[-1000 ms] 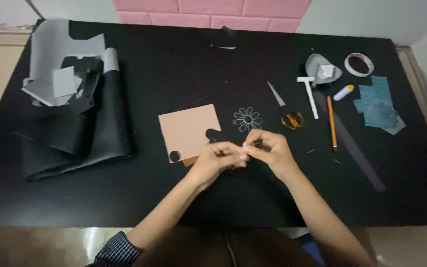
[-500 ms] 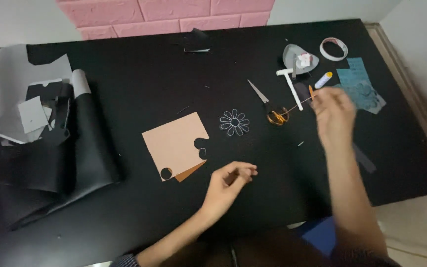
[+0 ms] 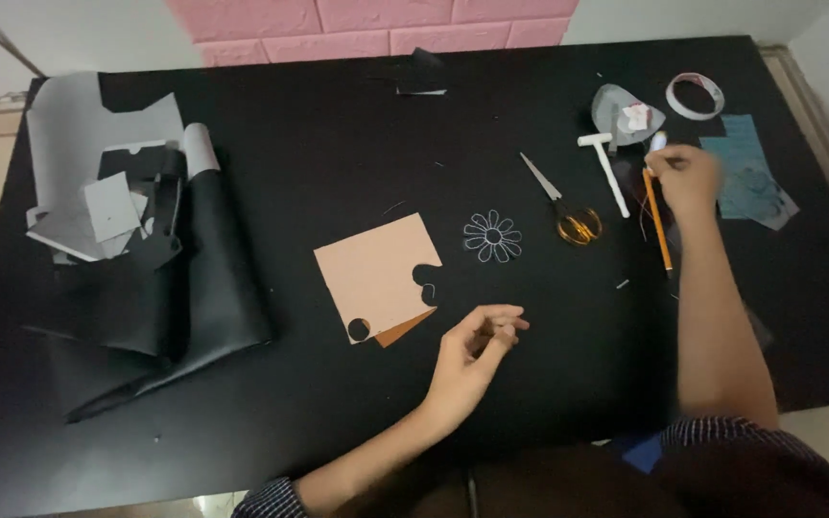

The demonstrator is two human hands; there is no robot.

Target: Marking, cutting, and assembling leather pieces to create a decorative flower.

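My left hand (image 3: 477, 347) hovers over the black table (image 3: 299, 153), just right of a peach paper square (image 3: 376, 273) with round cut-outs. Its thumb and forefinger are pinched together, and I cannot make out whether anything is between them. My right hand (image 3: 688, 177) is stretched to the far right, with its fingertips closed on a small white tube (image 3: 657, 142). An orange pencil (image 3: 658, 219) lies just under that hand. A small white outlined flower shape (image 3: 493, 236) lies between the two hands.
Scissors with yellow handles (image 3: 564, 209) and a white T-shaped tool (image 3: 605, 165) lie left of my right hand. A tape ring (image 3: 695, 94), a grey scrap (image 3: 621, 107) and teal paper (image 3: 755, 187) lie at the back right. Black and grey sheets (image 3: 136, 259) are piled at the left.
My hands were together near the flower shape. The right hand has since reached out to the right-hand tools and closed on the white tube, while the left stayed pinched in place.
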